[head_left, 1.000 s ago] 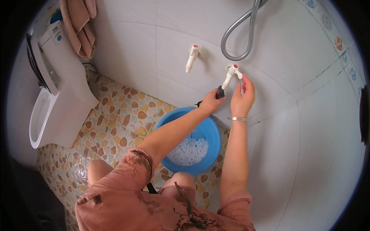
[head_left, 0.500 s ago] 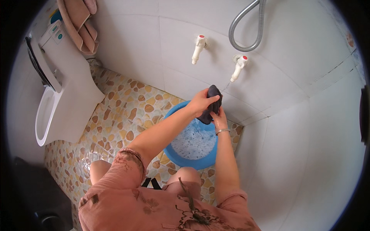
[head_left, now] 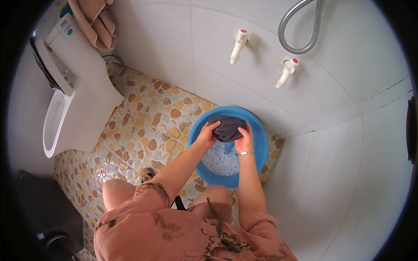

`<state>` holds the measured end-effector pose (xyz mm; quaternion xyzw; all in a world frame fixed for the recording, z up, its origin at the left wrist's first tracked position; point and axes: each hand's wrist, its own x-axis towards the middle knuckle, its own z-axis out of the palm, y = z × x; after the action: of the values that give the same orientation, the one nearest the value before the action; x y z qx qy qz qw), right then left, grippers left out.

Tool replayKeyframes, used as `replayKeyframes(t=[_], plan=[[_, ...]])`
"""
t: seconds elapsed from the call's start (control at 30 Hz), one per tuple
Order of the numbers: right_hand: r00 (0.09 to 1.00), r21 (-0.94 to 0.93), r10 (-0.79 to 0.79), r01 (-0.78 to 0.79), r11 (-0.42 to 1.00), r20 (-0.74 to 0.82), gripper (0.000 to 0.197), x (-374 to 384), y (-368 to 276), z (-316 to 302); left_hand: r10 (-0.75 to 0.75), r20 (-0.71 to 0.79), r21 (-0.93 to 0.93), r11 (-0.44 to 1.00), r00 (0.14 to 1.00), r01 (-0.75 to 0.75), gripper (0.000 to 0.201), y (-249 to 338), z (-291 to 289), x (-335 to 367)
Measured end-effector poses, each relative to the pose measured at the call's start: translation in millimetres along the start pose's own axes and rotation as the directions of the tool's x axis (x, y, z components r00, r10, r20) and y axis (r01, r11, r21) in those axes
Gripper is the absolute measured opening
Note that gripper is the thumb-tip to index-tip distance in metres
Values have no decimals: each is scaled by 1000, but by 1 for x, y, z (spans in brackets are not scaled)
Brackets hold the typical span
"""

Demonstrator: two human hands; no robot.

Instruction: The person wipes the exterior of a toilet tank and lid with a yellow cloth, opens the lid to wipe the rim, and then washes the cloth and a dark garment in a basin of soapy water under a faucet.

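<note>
Over the far half of a round blue basin (head_left: 262,150), a bunched dark grey cloth (head_left: 227,127) is stretched sideways between my hands. What kind of cloth item it is, I cannot tell. My left hand (head_left: 207,134) grips its left end, thumb on top. At the right end, my right hand (head_left: 244,142), with a silver bracelet at the wrist, closes on it the same way. Foamy, bubbly water (head_left: 220,161) shows in the basin below the cloth. My fingers under the cloth are hidden.
Two white taps, a left one (head_left: 238,46) and a right one (head_left: 287,72), stick out of the wall beyond the basin. A metal hose (head_left: 283,32) loops above them. A white ceramic fixture (head_left: 87,104) stands left, a black bin-like object (head_left: 43,217) at lower left. The floor (head_left: 135,126) is pebble-patterned.
Both hands have brought the cloth from below the right tap down and toward me, over the basin. It has turned from upright to sideways, and my hands have moved to its opposite ends.
</note>
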<state>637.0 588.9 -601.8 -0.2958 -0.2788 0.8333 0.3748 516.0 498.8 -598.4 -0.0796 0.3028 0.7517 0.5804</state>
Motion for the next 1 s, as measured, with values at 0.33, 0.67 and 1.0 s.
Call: replayKeyframes(t=[0.33,0.67,1.0], plan=[[924,95,380,-375,922,-35,38,-19,30,-34,80,280,715,648,957,-263,68,-18,12,-39],[734,-337,568,-464,819,372,48,-29,-10,-10,-442,868,-111,-615,225,-781,57,46,45,-11],[915,-874,362,316,-369,178,41,-11,5,18,-397,456,498,-628,796,-599,11,16,-17,24]])
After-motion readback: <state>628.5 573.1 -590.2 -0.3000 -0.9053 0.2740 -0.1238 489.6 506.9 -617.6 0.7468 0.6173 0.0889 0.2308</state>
